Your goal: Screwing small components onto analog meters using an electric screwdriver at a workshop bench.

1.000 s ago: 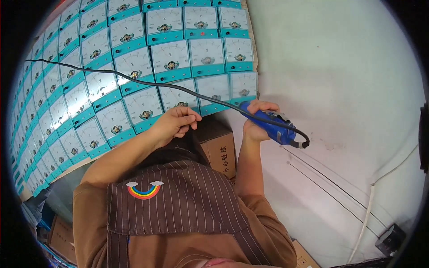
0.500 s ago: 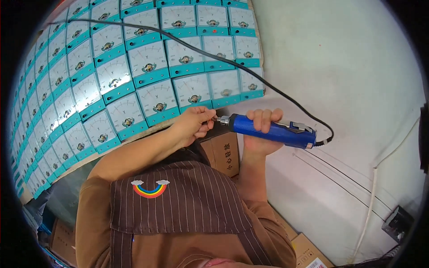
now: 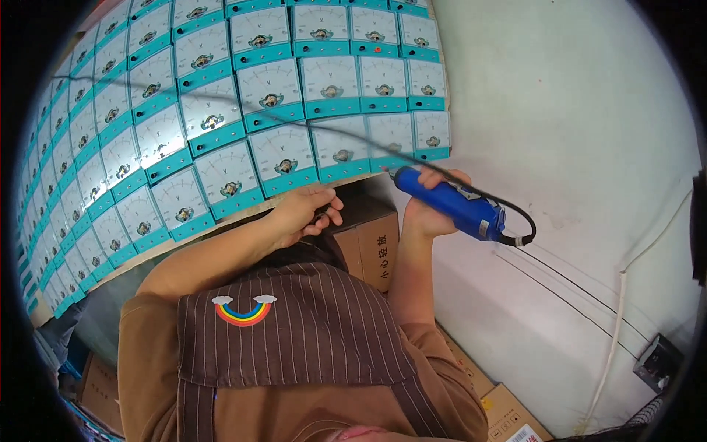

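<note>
My right hand [image 3: 434, 202] is wrapped round a blue electric screwdriver [image 3: 451, 205], whose tip points up and left toward the near edge of the panel meters. A black cord [image 3: 353, 134] leaves its rear end, loops back and runs blurred across the meters to the far left. Left of the screwdriver and apart from it, my left hand [image 3: 303, 215] is closed with curled fingers below the front row. Something small and dark shows between those fingers, too small to name. The panel meters [image 3: 221, 173], white dials on teal bases, lie in tight rows over the board.
Under the board's near edge stands a cardboard box [image 3: 372, 254], between my forearms. More cartons [image 3: 508, 412] sit low at the right. A pale wall [image 3: 560, 147] fills the right side, with a white cable [image 3: 615, 317] and a black box-shaped fitting [image 3: 658, 362] with thin dark wires.
My left hand has come away from the screwdriver's tip, moving left and slightly down. The screwdriver has tilted more steeply, its tip now higher and farther right. The whole view has shifted a little.
</note>
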`<action>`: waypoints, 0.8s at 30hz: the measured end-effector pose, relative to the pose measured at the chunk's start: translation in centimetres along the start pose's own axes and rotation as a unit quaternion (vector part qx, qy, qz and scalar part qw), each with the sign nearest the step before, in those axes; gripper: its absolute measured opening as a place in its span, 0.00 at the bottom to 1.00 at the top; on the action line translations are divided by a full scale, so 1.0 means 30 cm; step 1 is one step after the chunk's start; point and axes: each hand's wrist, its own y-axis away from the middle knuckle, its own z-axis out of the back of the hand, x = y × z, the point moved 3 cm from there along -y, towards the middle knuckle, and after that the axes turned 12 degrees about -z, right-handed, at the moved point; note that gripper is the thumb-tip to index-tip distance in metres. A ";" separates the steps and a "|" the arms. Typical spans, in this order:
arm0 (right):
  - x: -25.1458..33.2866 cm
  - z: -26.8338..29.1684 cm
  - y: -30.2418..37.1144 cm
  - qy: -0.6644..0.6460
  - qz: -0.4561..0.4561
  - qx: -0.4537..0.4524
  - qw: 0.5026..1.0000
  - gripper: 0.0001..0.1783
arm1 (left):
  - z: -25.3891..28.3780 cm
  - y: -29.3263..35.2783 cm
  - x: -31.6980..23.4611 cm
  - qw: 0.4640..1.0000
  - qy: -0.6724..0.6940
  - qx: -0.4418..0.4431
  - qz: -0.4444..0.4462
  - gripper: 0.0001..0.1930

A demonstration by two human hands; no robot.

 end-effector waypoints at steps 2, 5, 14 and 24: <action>-0.019 0.007 -0.004 -0.005 -0.012 -0.003 1.000 0.26 | 0.004 0.013 0.001 1.000 0.006 0.002 0.001 0.10; -0.036 0.013 -0.015 0.034 0.005 0.039 0.999 0.27 | 0.009 0.017 0.000 1.000 -0.013 0.026 -0.008 0.10; 0.014 -0.006 -0.033 -0.012 0.019 0.019 1.000 0.29 | 0.022 0.017 -0.003 0.999 0.015 0.039 -0.017 0.09; 0.040 0.023 -0.038 -0.058 -0.023 0.040 0.997 0.25 | -0.001 -0.013 -0.014 0.999 0.022 0.033 -0.017 0.08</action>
